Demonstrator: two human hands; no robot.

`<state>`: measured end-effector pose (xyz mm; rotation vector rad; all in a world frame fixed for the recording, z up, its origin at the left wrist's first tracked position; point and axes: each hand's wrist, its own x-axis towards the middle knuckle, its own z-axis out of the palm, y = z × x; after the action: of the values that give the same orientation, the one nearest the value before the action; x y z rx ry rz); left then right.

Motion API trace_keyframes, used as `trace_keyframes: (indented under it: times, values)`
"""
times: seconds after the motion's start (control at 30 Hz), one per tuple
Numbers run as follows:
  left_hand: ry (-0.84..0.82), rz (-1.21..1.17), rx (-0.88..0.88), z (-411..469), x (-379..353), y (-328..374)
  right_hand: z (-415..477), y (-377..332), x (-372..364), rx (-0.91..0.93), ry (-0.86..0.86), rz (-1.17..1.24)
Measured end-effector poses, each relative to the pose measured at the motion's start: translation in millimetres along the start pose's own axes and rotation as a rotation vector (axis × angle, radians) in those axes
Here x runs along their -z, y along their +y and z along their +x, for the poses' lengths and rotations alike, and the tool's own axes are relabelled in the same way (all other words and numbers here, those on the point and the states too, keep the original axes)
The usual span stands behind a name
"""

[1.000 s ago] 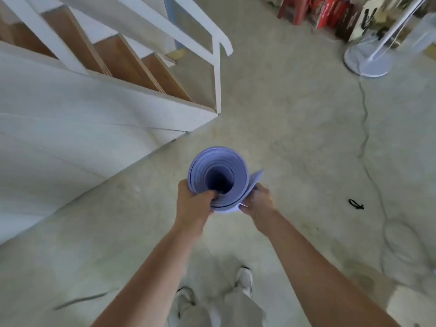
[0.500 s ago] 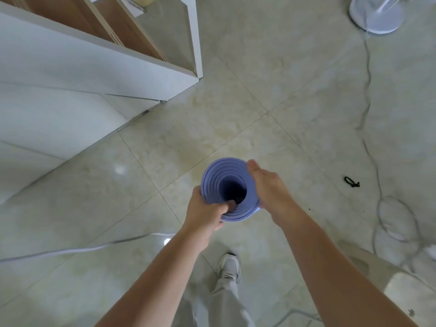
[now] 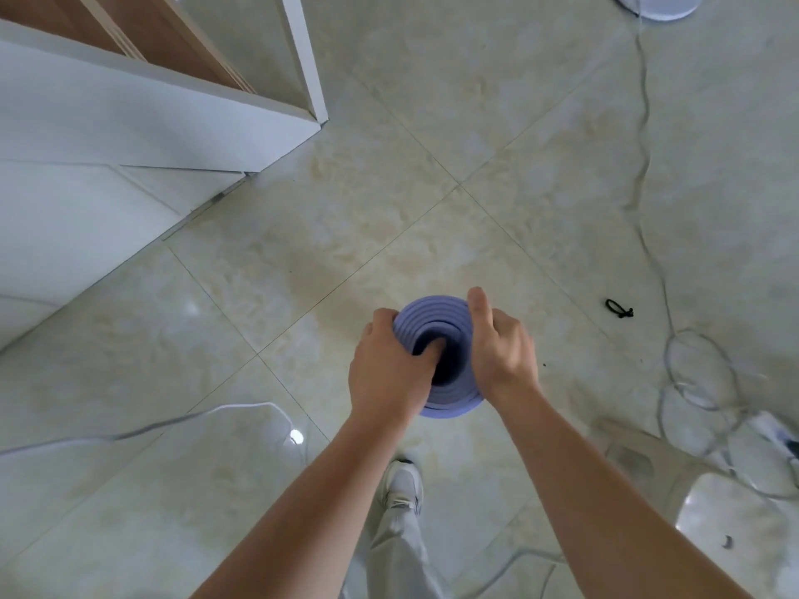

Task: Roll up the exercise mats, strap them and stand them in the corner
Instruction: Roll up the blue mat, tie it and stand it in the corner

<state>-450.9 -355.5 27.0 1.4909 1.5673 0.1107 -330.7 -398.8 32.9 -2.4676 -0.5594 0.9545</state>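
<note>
A rolled lavender exercise mat (image 3: 432, 315) stands on end in front of me, seen from above with its spiral layers and dark hollow core. My left hand (image 3: 389, 369) grips its top rim, thumb hooked into the core and fingers round the outside. On the roll's right side my right hand (image 3: 497, 343) wraps the outer wall, thumb lying along the rim. A small black strap (image 3: 619, 308) lies on the tiled floor to the right, apart from both hands.
A white staircase base (image 3: 151, 123) with wooden treads fills the upper left. A thin cable (image 3: 644, 123) runs down the right side of the floor to loose coils. A fan base (image 3: 657, 4) shows at top right; a white cord (image 3: 173, 421) crosses lower left. My shoe (image 3: 402, 482) is below.
The view tipped further downward and the staircase slid up-left. The loose outer flap is wrapped in. My right hand moved from below the roll to its right side.
</note>
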Motion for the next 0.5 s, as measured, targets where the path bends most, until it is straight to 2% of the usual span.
trace_keyframes:
  times: [0.27, 0.37, 0.5]
  values:
    - [-0.107, -0.053, 0.000, 20, -5, 33, 37, -17, 24, -0.081, -0.089, -0.007]
    - [-0.127, -0.232, 0.041, 23, -3, 33, 26, -17, 16, -0.019, -0.123, 0.086]
    - [-0.235, -0.414, 0.116, 28, 8, 28, 20, -2, 13, 0.063, -0.143, 0.045]
